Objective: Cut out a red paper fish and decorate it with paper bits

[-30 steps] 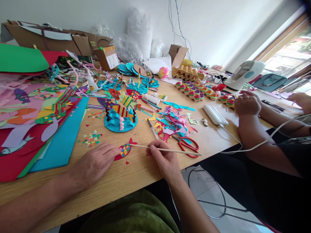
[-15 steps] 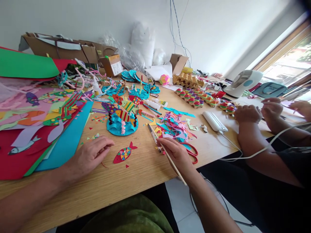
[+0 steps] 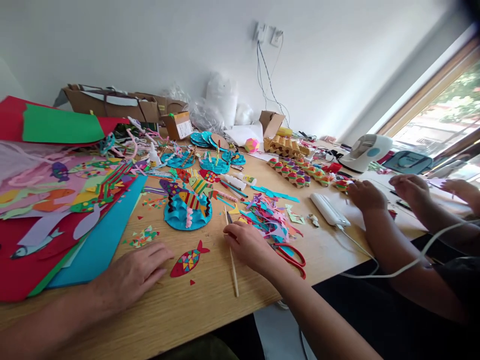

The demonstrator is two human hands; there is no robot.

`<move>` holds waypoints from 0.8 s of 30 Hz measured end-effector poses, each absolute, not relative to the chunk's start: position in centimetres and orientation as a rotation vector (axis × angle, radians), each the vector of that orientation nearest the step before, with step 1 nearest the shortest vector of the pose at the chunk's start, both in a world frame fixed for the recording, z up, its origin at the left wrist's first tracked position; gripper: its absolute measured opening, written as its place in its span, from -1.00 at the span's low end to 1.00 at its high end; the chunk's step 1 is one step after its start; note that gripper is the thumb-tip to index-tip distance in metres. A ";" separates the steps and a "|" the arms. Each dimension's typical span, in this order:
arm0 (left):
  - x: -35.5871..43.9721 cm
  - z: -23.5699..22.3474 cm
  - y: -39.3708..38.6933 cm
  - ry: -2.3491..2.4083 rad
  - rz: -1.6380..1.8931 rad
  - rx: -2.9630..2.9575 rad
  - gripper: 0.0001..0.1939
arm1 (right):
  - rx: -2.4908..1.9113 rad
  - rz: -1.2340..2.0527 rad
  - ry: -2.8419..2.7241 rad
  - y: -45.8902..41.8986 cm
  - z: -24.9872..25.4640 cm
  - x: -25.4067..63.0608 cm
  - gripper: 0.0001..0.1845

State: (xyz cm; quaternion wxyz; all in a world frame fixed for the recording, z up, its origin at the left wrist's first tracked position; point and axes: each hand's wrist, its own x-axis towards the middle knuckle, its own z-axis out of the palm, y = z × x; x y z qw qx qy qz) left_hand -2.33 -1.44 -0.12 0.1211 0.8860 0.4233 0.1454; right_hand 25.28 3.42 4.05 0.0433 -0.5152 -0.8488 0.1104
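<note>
My right hand [image 3: 247, 245] is low over the table with its fingers closed round a thin, pale wooden stick [image 3: 233, 270], which points toward me. My left hand [image 3: 137, 270] rests on the wood, fingers loosely stretched and holding nothing. Between the hands lies a red paper fish [image 3: 187, 261] covered in small coloured triangles. A small red paper triangle [image 3: 192, 282] is just below it. Beyond my left fingers is a little pile of paper bits [image 3: 144, 237]. Red-handled scissors [image 3: 291, 256] lie right of my right hand, partly under paper scraps [image 3: 272, 215].
A blue base with striped paper fish [image 3: 187, 215] stands behind the red fish. Coloured sheets [image 3: 90, 250] cover the left side. Glue bottles [image 3: 234, 182], a white power bank [image 3: 330, 210] with a cable and painted egg cartons [image 3: 288, 172] lie farther back. Another person's hands [image 3: 367, 197] are at right.
My right hand has moved left and turned the stick more upright in view, its near end now over the table. My left hand stays by the fish. The camera view has tilted up.
</note>
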 end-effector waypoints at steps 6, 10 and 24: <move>-1.5 0.3 -2.0 1.318 0.277 2.525 -0.75 | -1.652 0.333 -2.701 5.0 4.5 24.6 -0.75; -1.6 0.5 -2.3 1.374 0.249 2.483 -0.80 | -1.594 0.360 -2.716 5.0 4.9 24.2 -0.73; -0.9 0.7 -2.5 1.356 0.225 2.423 -0.68 | -1.263 0.451 -2.934 4.9 4.3 21.0 -0.75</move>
